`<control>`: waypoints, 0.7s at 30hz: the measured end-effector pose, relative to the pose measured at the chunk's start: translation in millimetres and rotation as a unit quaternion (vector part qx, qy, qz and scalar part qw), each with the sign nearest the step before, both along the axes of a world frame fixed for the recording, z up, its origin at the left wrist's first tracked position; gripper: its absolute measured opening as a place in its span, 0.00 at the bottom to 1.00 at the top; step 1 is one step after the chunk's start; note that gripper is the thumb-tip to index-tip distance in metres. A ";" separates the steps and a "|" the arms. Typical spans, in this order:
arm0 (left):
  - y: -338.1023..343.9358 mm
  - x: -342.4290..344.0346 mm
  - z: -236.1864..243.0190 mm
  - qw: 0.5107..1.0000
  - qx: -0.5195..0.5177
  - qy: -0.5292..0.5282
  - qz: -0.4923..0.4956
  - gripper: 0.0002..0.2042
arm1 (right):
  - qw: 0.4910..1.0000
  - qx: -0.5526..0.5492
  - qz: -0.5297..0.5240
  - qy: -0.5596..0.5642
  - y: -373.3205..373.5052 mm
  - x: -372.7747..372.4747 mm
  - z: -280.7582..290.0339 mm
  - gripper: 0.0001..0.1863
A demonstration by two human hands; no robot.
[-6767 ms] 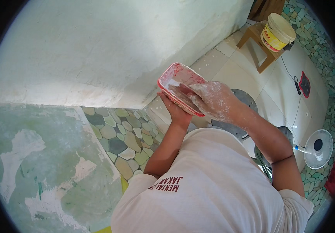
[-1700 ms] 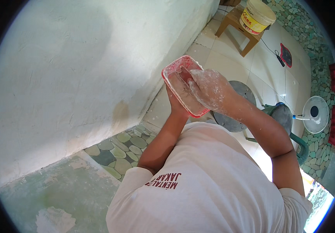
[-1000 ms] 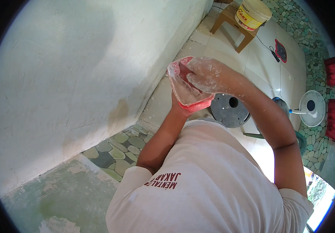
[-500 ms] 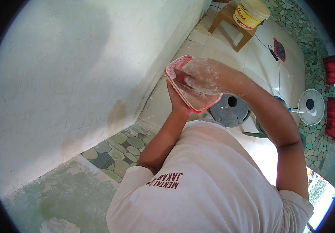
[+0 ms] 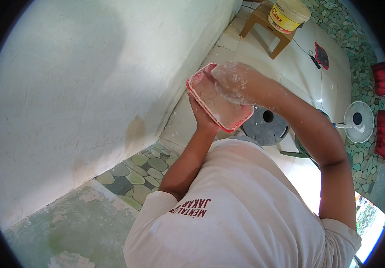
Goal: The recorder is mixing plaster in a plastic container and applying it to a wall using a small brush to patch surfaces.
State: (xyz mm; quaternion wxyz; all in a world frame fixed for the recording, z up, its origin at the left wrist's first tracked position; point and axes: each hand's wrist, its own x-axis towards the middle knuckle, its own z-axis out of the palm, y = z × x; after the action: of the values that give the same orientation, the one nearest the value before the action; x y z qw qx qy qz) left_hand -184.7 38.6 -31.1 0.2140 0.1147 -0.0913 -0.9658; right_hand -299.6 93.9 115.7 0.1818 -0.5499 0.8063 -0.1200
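Observation:
A red rectangular tub (image 5: 214, 99), coated inside with pale paste, is tilted in front of my chest. My left hand (image 5: 203, 115) holds it from below and the left side, fingers mostly hidden behind the tub. White smears cover my right hand (image 5: 237, 82), which is curled over the tub's far right rim with its fingertips inside. The flat dark-red piece gripped by the right hand half a second ago is now hidden behind that hand.
A pale plastered wall (image 5: 63, 89) rises at the left. Ahead, a bucket (image 5: 288, 15) stands on a brown stool (image 5: 264, 27). A round grey stool top (image 5: 264, 129) lies beyond the tub. At the right are a white fan (image 5: 358, 121) and a cable (image 5: 306, 49) on the tiles.
My right hand has shifted slightly and turned within the tub, so the dark-red piece has gone out of sight. More of the tub's paste-coated inside shows.

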 end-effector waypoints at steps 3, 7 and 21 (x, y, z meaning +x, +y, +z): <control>-5.0 0.0 -7.4 1.000 0.012 -0.022 -0.010 0.32 | 0.996 0.070 0.047 -0.010 -10.3 10.3 11.3 0.12; -15.1 2.4 -13.0 0.999 0.026 -0.019 -0.027 0.30 | 0.989 0.140 0.037 -0.015 -20.8 21.6 28.1 0.14; -16.1 4.4 12.6 0.996 0.042 -0.007 -0.080 0.29 | 0.999 0.032 0.017 -0.015 -12.3 12.9 19.9 0.14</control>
State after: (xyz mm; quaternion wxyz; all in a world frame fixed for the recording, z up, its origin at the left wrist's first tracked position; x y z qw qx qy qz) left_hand -180.2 22.5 -18.4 0.1307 0.1229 -0.0613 -0.9819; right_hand -286.7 81.7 135.6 0.2136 -0.5558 0.7973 -0.0993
